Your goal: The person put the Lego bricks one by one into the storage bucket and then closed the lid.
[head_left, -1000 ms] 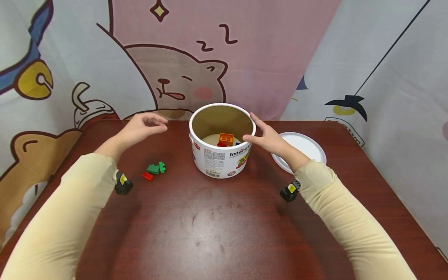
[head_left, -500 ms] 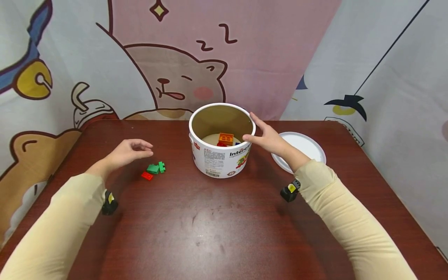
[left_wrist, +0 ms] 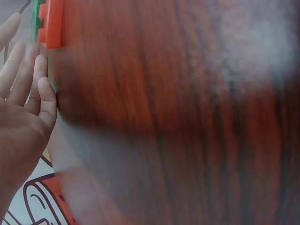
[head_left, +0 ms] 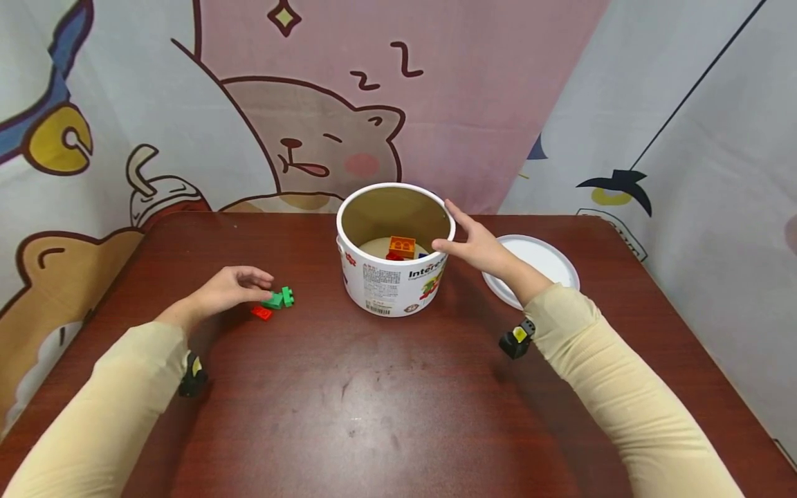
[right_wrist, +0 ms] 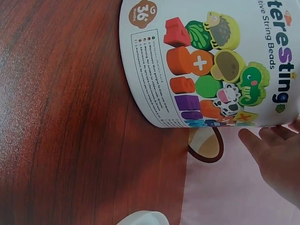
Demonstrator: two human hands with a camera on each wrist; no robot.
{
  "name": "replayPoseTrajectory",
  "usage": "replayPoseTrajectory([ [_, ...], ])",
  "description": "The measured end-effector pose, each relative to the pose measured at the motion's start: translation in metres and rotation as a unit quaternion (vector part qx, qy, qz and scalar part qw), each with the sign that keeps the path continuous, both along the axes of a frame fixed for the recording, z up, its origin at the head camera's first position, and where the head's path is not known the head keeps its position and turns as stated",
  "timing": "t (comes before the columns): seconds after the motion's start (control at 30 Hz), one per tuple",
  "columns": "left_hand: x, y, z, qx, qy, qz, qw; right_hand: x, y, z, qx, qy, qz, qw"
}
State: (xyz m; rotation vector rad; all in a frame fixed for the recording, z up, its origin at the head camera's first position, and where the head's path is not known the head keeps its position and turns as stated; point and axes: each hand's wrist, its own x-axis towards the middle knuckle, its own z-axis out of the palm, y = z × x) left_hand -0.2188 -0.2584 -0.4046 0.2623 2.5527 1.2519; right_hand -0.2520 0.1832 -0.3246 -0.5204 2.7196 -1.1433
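Observation:
In the head view my left hand (head_left: 230, 287) is low over the table at left, thumb tip overlapping a green block (head_left: 272, 301). Beside that lie a second green block (head_left: 288, 297) and a flat red block (head_left: 263, 313). The left wrist view shows this hand (left_wrist: 23, 110) with loosely extended fingers, just below the red block (left_wrist: 54, 24). My right hand (head_left: 478, 243) rests with spread fingers and thumb against the right rim of a white bucket (head_left: 381, 285). In the right wrist view its fingertips meet the printed wall of the bucket (right_wrist: 154, 89).
Inside the bucket an orange block (head_left: 402, 247) lies with red and blue pieces partly hidden by the wall. A white round lid (head_left: 548, 266) lies on the brown table (head_left: 373, 408) behind my right forearm. A cartoon-printed curtain (head_left: 473, 90) hangs behind the table.
My left hand has moved left and down from beside the bucket to the green and red blocks. The right hand and bucket stay where they were.

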Motion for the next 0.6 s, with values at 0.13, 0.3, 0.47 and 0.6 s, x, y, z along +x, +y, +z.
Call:
replayPoseTrajectory([
  [0.13,0.0006,0.0030,0.0007,-0.018,-0.001,-0.014,0.9997,-0.0002,0.0009,0.0002,0.002,0.002,-0.001,1.0000],
  [0.3,-0.0010,0.0030,-0.0017,-0.033,0.008,-0.028,0.9990,-0.0003,0.0004,0.0002,-0.001,-0.001,0.003,1.0000],
  [0.47,-0.0015,-0.0015,-0.0065,-0.024,0.048,-0.042,0.9977,-0.0004,-0.0002,0.0005,0.001,-0.002,0.002,1.0000],
  [0.6,-0.0022,-0.0028,-0.0080,-0.037,0.056,-0.044,0.9968,-0.0003,-0.0002,0.0007,0.001,-0.003,0.001,1.0000],
])
